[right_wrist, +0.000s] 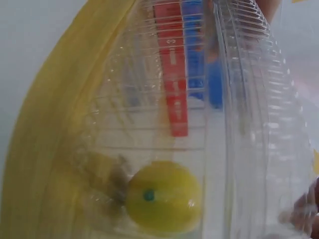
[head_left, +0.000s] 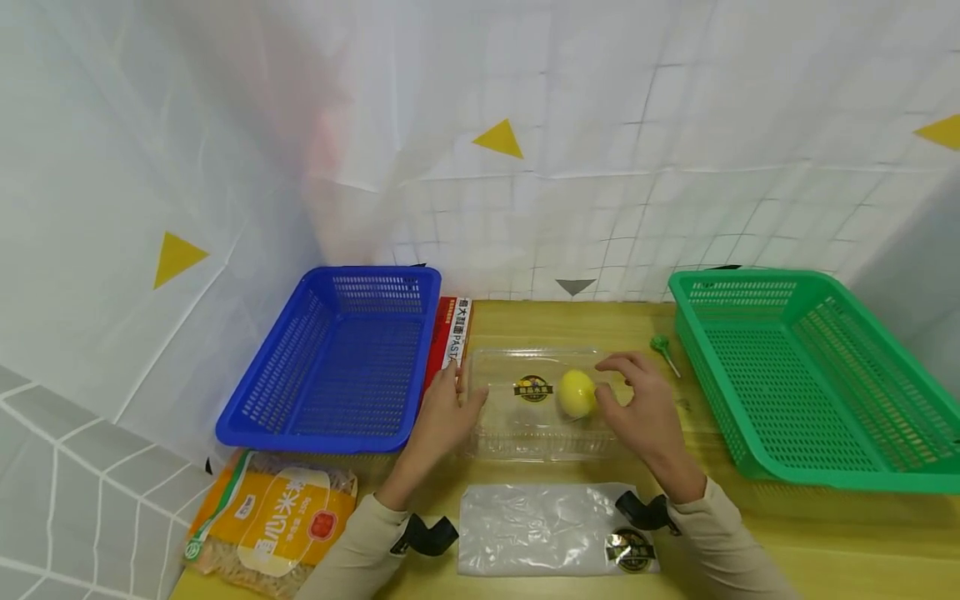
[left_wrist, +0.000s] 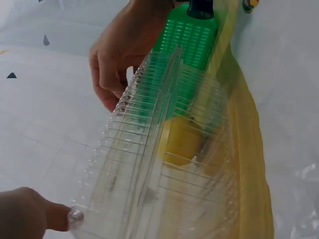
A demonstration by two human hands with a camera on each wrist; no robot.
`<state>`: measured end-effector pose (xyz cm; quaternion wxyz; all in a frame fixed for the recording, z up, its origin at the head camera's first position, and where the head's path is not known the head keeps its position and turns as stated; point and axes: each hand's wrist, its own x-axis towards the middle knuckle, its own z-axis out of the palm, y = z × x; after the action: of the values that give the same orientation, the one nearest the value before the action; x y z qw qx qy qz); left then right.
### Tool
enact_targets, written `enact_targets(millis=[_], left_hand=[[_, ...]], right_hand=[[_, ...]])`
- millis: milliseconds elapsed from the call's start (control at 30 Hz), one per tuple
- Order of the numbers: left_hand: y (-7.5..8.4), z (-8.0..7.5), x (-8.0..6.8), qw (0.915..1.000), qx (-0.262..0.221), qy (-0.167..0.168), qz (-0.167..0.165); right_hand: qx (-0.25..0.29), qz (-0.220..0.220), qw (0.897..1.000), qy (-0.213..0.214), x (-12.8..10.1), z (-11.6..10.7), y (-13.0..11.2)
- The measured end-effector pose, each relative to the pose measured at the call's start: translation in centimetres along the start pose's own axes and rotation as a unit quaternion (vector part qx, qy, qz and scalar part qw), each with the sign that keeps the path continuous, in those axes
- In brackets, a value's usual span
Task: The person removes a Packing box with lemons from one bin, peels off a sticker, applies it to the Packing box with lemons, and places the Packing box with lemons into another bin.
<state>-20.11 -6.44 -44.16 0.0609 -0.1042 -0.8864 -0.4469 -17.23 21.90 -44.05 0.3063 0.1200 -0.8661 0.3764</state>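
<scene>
A clear plastic clamshell box (head_left: pixel 498 417) with a dark label on its lid lies in the middle of the table. Inside it, toward the right, is a yellow lemon (head_left: pixel 577 393); its green tip shows in the right wrist view. My left hand (head_left: pixel 444 412) is at the box's left edge, fingers extended forward, with the thumb (left_wrist: pixel 57 216) touching a lid corner in the left wrist view. At the right side, my right hand (head_left: pixel 647 412) arches over the lid beside the lemon, its thumb and forefinger spread apart.
A blue basket (head_left: pixel 232 429) stands left and a green basket (head_left: pixel 761 458) right. A red pasta box (head_left: pixel 450 321) lies beside the blue one. In front are a yellow food bag (head_left: pixel 281 521) and a clear plastic bag (head_left: pixel 525 533). A green-headed lollipop (head_left: pixel 661 344) lies by the green basket.
</scene>
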Motion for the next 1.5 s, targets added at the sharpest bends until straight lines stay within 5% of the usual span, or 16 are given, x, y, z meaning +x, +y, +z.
enact_targets(millis=[333,700,900,1267,1367,1500], left_hand=[[-1.2,0.9,0.2,0.9965,-0.062,0.001,-0.056],[-1.2,1.2,0.3,0.9742,-0.18,-0.008,-0.136],[-1.0,1.1,0.4,0.9643,-0.214,-0.025,-0.154],[-1.5,1.3,0.2,0.933,-0.302,-0.051,-0.189],[-1.5,1.2,0.1,0.9323,-0.305,-0.06,-0.185],[-1.5,1.2,0.0,0.9422,-0.273,-0.077,-0.178]], right_hand=[[0.007,0.102,0.994,-0.041,-1.2,-0.9,1.0],[0.029,0.213,0.968,-0.132,-1.6,-1.7,1.7],[0.041,0.235,0.961,-0.14,-1.5,-2.0,1.6],[0.073,0.252,0.953,-0.153,-1.7,-2.7,1.9],[0.083,0.248,0.954,-0.148,-1.6,-2.8,2.3],[0.098,0.248,0.952,-0.148,-1.7,-3.1,2.6]])
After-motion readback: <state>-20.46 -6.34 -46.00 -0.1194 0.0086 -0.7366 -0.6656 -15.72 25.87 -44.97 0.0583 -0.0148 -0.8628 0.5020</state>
